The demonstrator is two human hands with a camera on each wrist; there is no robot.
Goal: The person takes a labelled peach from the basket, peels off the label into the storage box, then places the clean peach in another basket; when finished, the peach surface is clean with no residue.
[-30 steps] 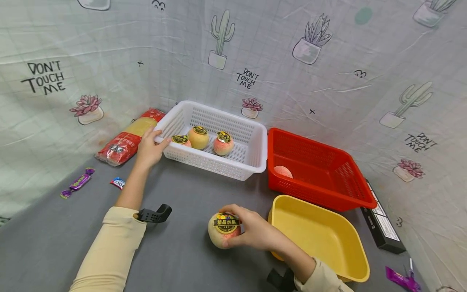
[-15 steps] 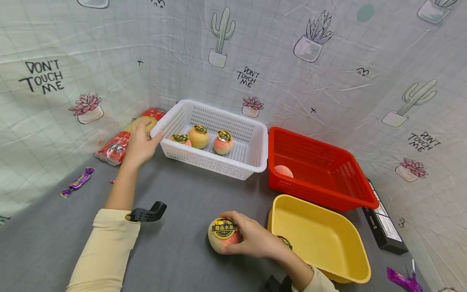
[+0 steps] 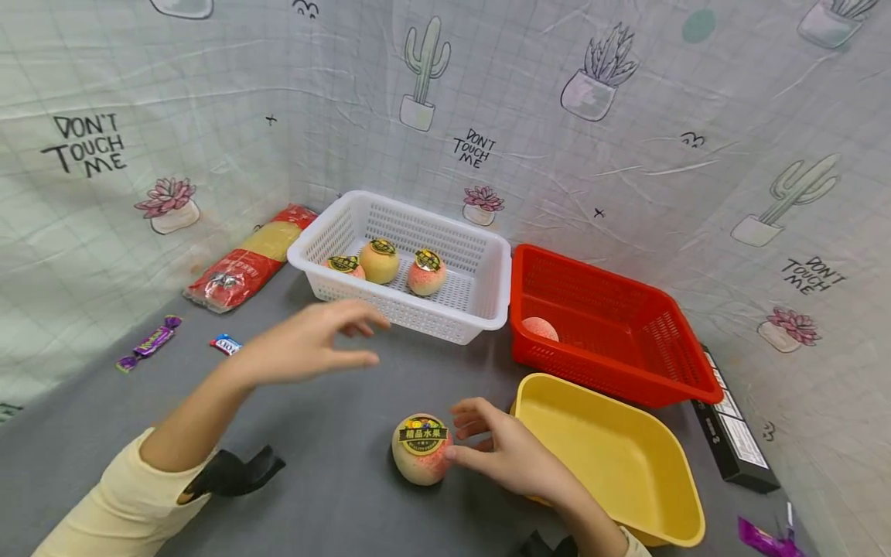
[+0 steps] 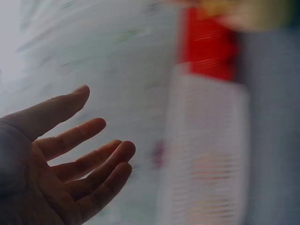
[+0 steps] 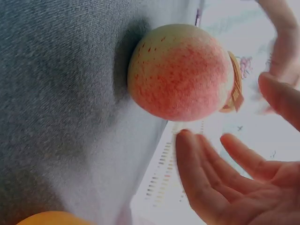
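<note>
A pale peach (image 3: 421,450) with pink blush and a black-and-gold sticker stands on the grey table. My right hand (image 3: 511,456) is just right of it, thumb tip at its side and fingers loosely bent. The right wrist view shows the fingers apart from the peach (image 5: 180,75). Above the table, in front of the white basket (image 3: 390,305), my left hand (image 3: 299,346) hangs with fingers spread and nothing in them. In the left wrist view the left hand (image 4: 70,173) is palm up.
Three stickered peaches (image 3: 379,263) sit in the white basket. A red basket (image 3: 612,325) holds a pink peach (image 3: 540,328). Right of my right hand stands a yellow basin (image 3: 619,456). Wrapped candies (image 3: 149,343), a red-and-yellow bag (image 3: 250,259) and a black box (image 3: 738,433) lie around.
My left hand has let go of the white basket's rim and moved right and nearer to me. My right hand has loosened from the peach and drawn slightly right.
</note>
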